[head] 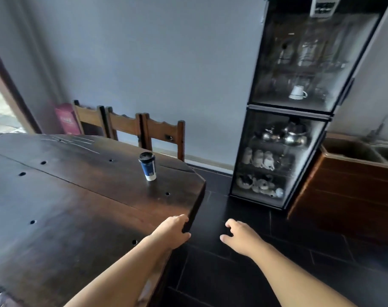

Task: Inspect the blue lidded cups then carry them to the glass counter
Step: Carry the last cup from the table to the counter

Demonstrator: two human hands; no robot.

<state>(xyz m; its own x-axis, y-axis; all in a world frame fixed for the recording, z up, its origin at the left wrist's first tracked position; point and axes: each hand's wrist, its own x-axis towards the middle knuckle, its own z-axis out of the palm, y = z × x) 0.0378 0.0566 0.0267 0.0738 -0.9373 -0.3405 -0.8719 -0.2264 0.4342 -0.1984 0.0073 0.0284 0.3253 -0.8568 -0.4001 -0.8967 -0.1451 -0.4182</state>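
Head view: 1 cup (pixel 148 166), likely light, crushable paper, wants a gentle mid-wall grip; left hand (pixel 174 231) grips table (pixel 77 196) edge, right hand (pixel 239 235) loose, empty.

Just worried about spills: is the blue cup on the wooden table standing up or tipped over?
Upright. The blue cup stands on its pale base on the wooden table, with its dark lid on top.

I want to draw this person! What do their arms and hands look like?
The left hand and right hand wear no gloves, and no ring, watch or bracelet shows. No sleeves reach into the picture either.
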